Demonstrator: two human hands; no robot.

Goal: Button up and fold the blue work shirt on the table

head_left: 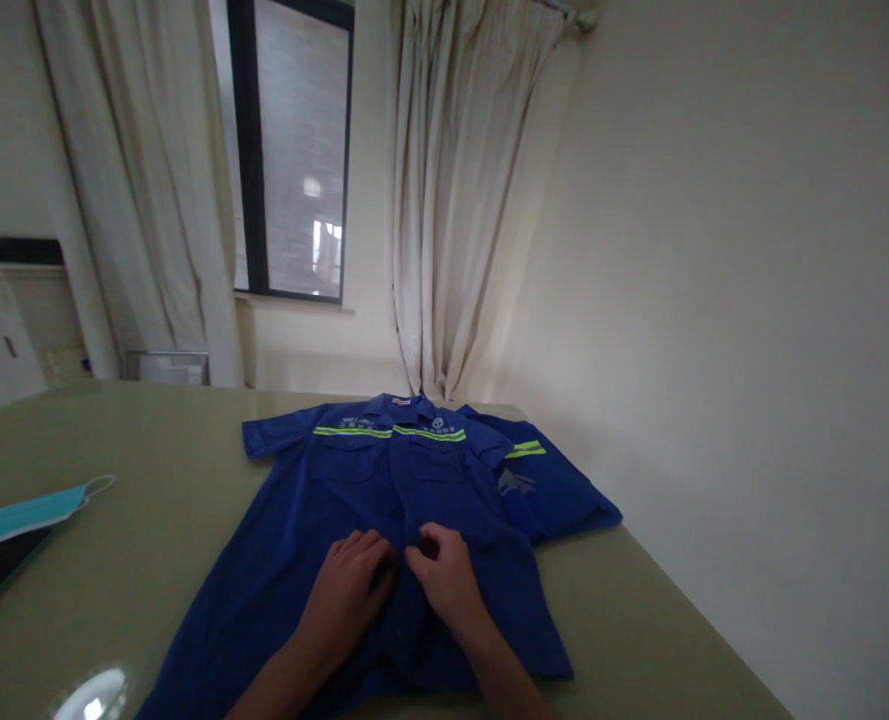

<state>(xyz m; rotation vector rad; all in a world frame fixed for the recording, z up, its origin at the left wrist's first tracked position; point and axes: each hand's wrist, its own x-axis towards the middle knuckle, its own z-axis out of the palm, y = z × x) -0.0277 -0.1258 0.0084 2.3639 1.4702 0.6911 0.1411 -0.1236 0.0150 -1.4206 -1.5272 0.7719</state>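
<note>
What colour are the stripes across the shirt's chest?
Bright yellow-green stripes on the blue shirt, clear in the head view.

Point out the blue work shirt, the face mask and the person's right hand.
blue work shirt [354, 470]: head view, on the left chest pocket below the yellow stripe.
face mask [24, 515]: head view, on the middle of the teal pleated panel.
right hand [444, 575]: head view, on the back of the hand.
</note>
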